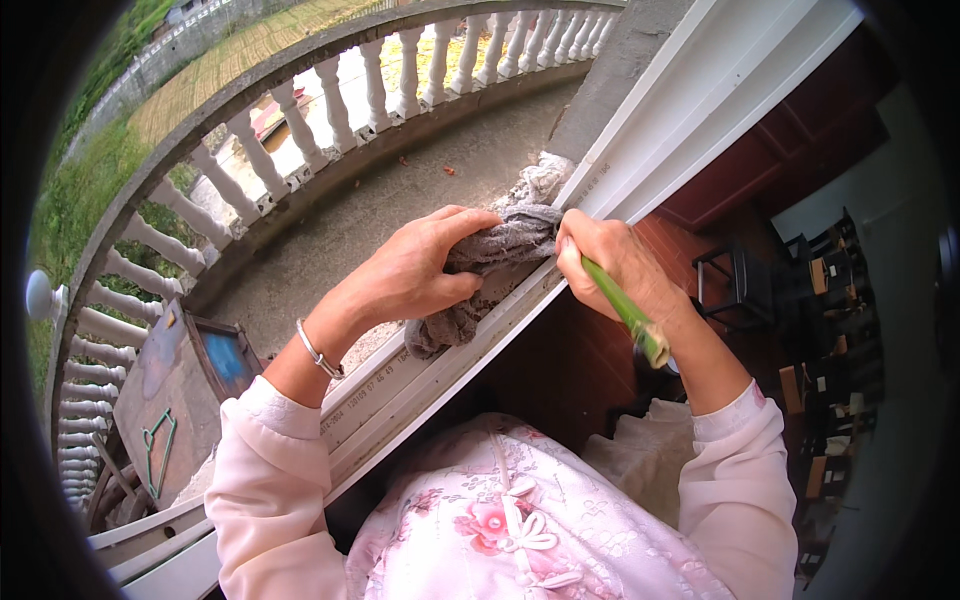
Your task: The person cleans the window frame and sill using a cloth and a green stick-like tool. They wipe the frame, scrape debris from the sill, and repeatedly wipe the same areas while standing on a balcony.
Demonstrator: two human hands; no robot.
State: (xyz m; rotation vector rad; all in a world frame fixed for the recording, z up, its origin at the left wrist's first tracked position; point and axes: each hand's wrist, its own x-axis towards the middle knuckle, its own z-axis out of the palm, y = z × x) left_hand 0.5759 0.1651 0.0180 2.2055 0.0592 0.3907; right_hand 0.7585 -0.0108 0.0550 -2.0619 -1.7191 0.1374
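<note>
A damp-looking grey cloth (510, 236) lies bunched over the outer side of a white window frame's sill track (442, 375). My left hand (420, 266) grips its left part, thumb and fingers curled around the folds. One end of the cloth hangs down onto the track below my thumb. My right hand (611, 262) is closed around a green plant stalk (626, 311), perhaps bamboo, whose cut hollow end points back toward me. The cloth's right end meets my right fist; whether the stalk's far end runs into the cloth is hidden. Behind it sits a paler, whitish bundle of cloth (544, 180).
Outside runs a concrete balcony floor (390, 191) with a white baluster railing (330, 105). A wooden board or cabinet (169, 397) with a green hanger (157, 454) stands at left. The upright white frame (697, 97) rises at right; indoors are a dark stool (739, 285) and reddish floor tiles (679, 259).
</note>
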